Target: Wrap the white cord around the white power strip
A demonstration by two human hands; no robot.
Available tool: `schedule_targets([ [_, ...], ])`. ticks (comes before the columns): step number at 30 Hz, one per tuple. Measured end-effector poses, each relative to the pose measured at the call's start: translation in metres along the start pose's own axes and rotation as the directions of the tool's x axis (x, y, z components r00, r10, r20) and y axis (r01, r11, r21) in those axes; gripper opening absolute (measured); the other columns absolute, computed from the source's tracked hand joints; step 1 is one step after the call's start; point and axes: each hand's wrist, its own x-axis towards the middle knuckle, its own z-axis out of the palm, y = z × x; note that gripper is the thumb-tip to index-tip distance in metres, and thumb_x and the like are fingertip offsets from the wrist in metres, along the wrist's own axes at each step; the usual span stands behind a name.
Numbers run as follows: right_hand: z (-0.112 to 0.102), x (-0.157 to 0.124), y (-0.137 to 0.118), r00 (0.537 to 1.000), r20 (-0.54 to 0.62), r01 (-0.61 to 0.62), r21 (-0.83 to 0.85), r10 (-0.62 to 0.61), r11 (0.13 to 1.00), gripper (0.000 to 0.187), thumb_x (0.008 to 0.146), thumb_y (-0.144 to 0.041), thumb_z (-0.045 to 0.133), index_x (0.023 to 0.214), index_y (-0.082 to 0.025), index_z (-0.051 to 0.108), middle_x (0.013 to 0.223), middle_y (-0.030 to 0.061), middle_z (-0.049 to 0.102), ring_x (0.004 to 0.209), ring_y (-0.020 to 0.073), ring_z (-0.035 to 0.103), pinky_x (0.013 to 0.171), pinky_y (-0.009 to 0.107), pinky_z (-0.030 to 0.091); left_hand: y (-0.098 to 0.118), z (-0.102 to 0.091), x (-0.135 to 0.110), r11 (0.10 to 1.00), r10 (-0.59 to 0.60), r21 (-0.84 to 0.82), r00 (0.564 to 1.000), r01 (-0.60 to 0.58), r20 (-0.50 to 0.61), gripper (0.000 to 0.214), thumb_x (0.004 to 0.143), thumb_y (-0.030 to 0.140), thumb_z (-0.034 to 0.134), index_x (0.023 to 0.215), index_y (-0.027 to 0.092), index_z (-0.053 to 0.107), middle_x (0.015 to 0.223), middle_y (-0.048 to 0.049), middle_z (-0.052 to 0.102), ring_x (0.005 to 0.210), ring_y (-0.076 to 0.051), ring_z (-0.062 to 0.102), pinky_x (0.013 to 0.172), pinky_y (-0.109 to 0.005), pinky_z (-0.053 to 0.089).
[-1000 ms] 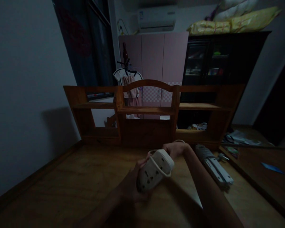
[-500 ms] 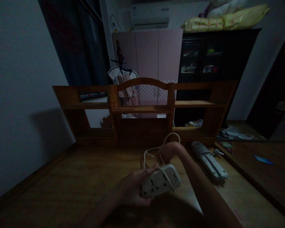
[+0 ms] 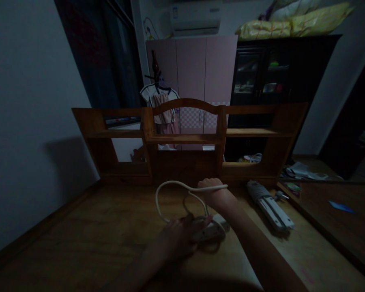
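A white power strip (image 3: 211, 230) lies low over the wooden desk, partly covered by my left hand (image 3: 181, 235). That hand grips its left end, and a turn of cord crosses the strip. From it the pale power cord (image 3: 159, 198) rises in a wide loop to the left and runs across the back of my right hand (image 3: 218, 194). My right hand is closed just beyond the strip, and its curled fingers face away, mostly hidden. The cord seems to pass into its grasp.
Right of my forearm lies a second power strip (image 3: 272, 209) with its grey cord wound round it and its plug beside it. A wooden shelf unit (image 3: 182, 140) stands along the desk's back. A wall (image 3: 27, 162) closes the left side.
The power strip has gone down towards the desk and turned more edge-on. My right hand has moved slightly forward and the cord loop has swung out to the left, widening.
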Motion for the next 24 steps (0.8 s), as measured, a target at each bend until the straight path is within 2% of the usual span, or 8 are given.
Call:
schedule_targets([
  [5, -0.006, 0.0, -0.018, 0.997, -0.076, -0.005, -0.013, 0.004, 1.0, 0.021, 0.088, -0.01, 0.048, 0.094, -0.009, 0.069, 0.092, 0.0175, 0.07, 0.09, 0.0252, 0.067, 0.071, 0.029, 0.049, -0.006, 0.006, 0.003, 0.958, -0.139, -0.276, 0.971, 0.082, -0.192, 0.069, 0.07, 0.039, 0.068, 0.134, 0.032, 0.041, 0.107, -0.0084, 0.061, 0.083, -0.026, 0.064, 0.07, -0.032, 0.048],
  [9, -0.004, 0.008, -0.028, 0.991, -0.128, 0.026, -0.024, -0.029, 0.999, 0.024, 0.089, -0.01, 0.044, 0.093, -0.009, 0.068, 0.09, 0.0191, 0.069, 0.089, 0.0244, 0.067, 0.068, 0.028, 0.049, -0.012, 0.006, 0.008, 0.898, -0.281, -0.421, 0.906, 0.131, -0.316, 0.063, 0.068, 0.04, 0.071, 0.125, 0.027, 0.049, 0.105, -0.0081, 0.066, 0.092, -0.028, 0.063, 0.077, -0.036, 0.047],
  [11, -0.002, 0.011, -0.032, 0.985, -0.159, 0.056, -0.033, -0.06, 0.998, 0.024, 0.089, -0.01, 0.043, 0.096, -0.008, 0.067, 0.093, 0.0195, 0.068, 0.09, 0.0239, 0.066, 0.069, 0.028, 0.049, -0.017, 0.005, 0.009, 0.872, -0.349, -0.459, 0.875, 0.172, -0.335, 0.058, 0.066, 0.042, 0.072, 0.118, 0.024, 0.055, 0.103, -0.0082, 0.067, 0.091, -0.029, 0.063, 0.078, -0.037, 0.047],
  [15, 0.001, 0.015, -0.035, 0.965, -0.233, 0.11, -0.057, -0.121, 0.992, 0.022, 0.088, -0.01, 0.045, 0.097, -0.009, 0.064, 0.095, 0.018, 0.067, 0.089, 0.0232, 0.065, 0.069, 0.029, 0.048, -0.024, 0.002, 0.01, 0.792, -0.471, -0.555, 0.832, 0.253, -0.293, 0.052, 0.063, 0.05, 0.073, 0.104, 0.021, 0.061, 0.096, -0.0082, 0.069, 0.087, -0.029, 0.065, 0.074, -0.036, 0.049],
  [19, 0.006, 0.019, -0.039, 0.949, -0.272, 0.149, -0.065, -0.161, 0.987, 0.021, 0.086, -0.01, 0.045, 0.099, -0.011, 0.062, 0.095, 0.0147, 0.066, 0.086, 0.0249, 0.065, 0.066, 0.032, 0.048, -0.028, 0.001, 0.012, 0.761, -0.452, -0.625, 0.831, 0.17, -0.324, 0.051, 0.064, 0.047, 0.073, 0.107, 0.024, 0.06, 0.1, -0.0065, 0.068, 0.094, -0.029, 0.063, 0.083, -0.038, 0.047],
  [24, 0.013, 0.022, -0.044, 0.945, -0.287, 0.142, -0.071, -0.156, 0.987, 0.016, 0.086, -0.013, 0.049, 0.091, -0.012, 0.064, 0.091, 0.0148, 0.066, 0.086, 0.0242, 0.063, 0.068, 0.03, 0.045, -0.027, 0.003, 0.01, 0.663, -0.404, -0.743, 0.879, 0.091, -0.253, 0.052, 0.062, 0.038, 0.075, 0.109, 0.025, 0.058, 0.106, -0.0063, 0.065, 0.098, -0.028, 0.06, 0.087, -0.04, 0.045],
])
